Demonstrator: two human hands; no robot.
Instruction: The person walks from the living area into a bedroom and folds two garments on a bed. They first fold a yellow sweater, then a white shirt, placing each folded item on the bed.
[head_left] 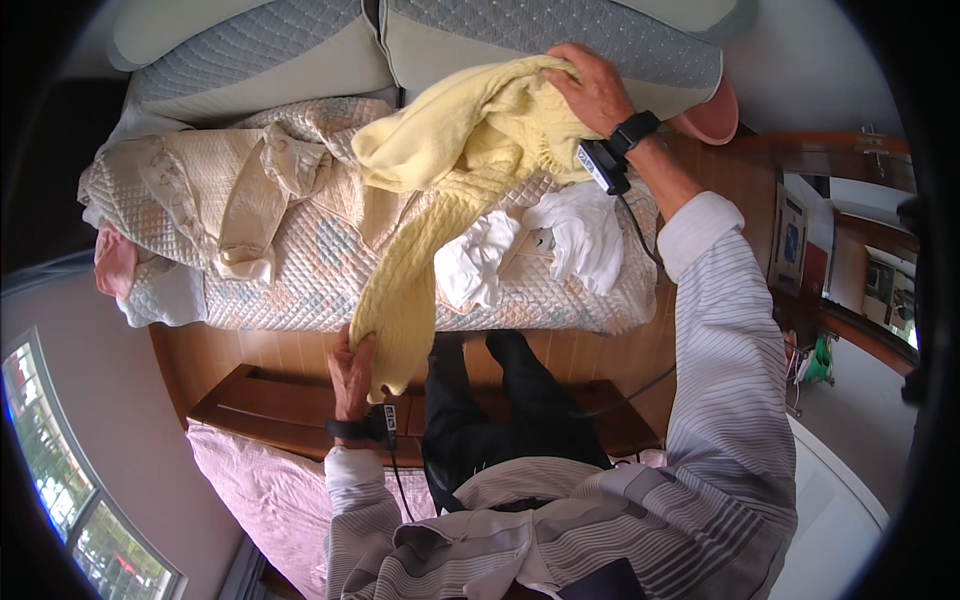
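Observation:
A yellow cable-knit sweater (465, 165) is stretched between my two hands over a quilt-covered sofa. My right hand (592, 90), far out at the upper right, is closed on one end of it near a ribbed edge. Close to my body on the left, my left hand (352, 370) grips the end of a long sleeve-like strip. Two crumpled white cloths (478, 258) (580, 232) lie on the quilt, right of that strip. Left of the sweater lies a beige quilted garment (240, 190), bunched and partly folded.
The patterned quilt (290, 285) covers the seat before grey cushions (560, 50). A pink cloth (116, 258) sits at its left end, a pink bin (710, 112) at its far right. Behind me are a brown wooden bed end (240, 405) and pink bedding (270, 480). Cables hang from both wrists.

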